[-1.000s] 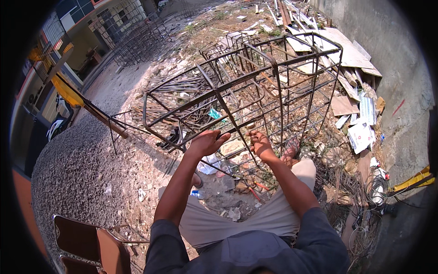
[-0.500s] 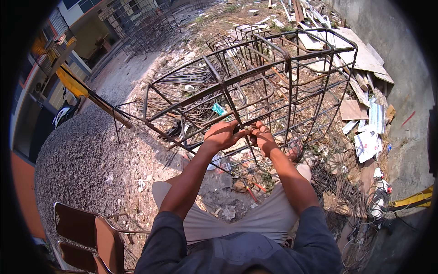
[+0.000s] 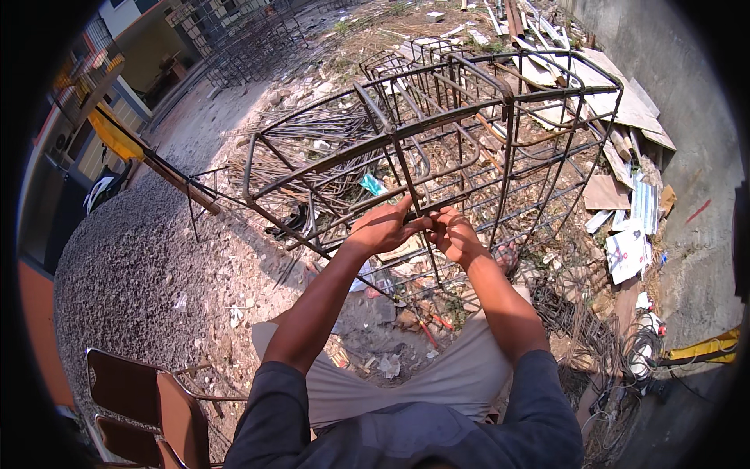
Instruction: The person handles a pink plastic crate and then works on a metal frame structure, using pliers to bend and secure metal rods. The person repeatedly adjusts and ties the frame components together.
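Observation:
A cage of dark steel rebar, bent into rectangular loops and joined by long bars, stands in front of me. My left hand is closed at a crossing on its near end, index finger along the upright bar and thumb reaching right below it. From the other side, my right hand meets it with thumb and fingertips pinched together. The fingertips nearly touch at the bar. Whatever lies in the right hand's pinch is too small to make out. Beneath the hands, a tool with red handles lies on the ground.
Loose rebar rods lie behind the cage's left side. A gravel heap and a brown chair are at left. Boards and scrap lean along the grey wall at right, with tangled wire nearer me.
The view has shifted slightly, so the cage appears a little lower and further right. Both hands stay at the same crossing, with small finger movements.

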Tool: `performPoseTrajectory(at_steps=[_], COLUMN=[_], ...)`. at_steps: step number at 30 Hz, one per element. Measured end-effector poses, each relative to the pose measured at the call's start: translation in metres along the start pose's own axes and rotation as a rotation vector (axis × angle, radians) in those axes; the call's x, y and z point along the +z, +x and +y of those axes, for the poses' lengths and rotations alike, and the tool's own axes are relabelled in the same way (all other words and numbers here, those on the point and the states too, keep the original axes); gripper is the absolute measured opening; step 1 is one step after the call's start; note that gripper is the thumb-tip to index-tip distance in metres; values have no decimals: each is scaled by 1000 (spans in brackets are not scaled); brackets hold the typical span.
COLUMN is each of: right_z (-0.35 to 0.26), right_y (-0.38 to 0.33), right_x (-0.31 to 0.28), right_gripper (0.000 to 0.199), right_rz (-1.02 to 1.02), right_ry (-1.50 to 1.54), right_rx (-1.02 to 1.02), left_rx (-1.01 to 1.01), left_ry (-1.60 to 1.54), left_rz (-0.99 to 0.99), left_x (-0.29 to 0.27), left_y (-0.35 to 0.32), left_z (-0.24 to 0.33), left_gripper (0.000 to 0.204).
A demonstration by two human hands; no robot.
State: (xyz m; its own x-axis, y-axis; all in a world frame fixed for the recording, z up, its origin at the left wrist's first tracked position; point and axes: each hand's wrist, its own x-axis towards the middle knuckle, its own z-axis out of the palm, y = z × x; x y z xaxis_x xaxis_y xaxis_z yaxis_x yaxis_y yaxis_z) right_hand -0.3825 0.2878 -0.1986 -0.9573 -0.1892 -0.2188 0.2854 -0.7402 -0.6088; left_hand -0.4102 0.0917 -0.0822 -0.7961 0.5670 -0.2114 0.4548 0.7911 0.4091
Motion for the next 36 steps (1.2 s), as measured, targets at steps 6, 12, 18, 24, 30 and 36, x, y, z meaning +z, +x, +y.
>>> performPoseTrajectory(at_steps=[6, 12, 18, 24, 30, 36], right_z=[8, 12, 22, 20, 20, 23], right_y=[3, 3, -2, -6, -9, 4], right_x=[2, 14, 10, 15, 12, 4], right_gripper=[9, 9, 5, 11, 15, 21], right_rz=[32, 146, 118, 131, 74, 102], right_ry=[23, -291, -372, -320, -239, -318], right_rx=[-19, -177, -266, -332, -336, -280], left_rx=[265, 291, 288, 308, 286, 294], left_ry=[-294, -298, -172, -129, -219, -331], left_rz=[151, 144, 191, 304, 244, 245], left_x=[6, 4, 4, 13, 9, 16], left_y=[-5, -6, -11, -9, -8, -2], left_z=[-13, -10, 0, -5, -4, -10], left_gripper=[65, 60, 58, 51, 49, 48])
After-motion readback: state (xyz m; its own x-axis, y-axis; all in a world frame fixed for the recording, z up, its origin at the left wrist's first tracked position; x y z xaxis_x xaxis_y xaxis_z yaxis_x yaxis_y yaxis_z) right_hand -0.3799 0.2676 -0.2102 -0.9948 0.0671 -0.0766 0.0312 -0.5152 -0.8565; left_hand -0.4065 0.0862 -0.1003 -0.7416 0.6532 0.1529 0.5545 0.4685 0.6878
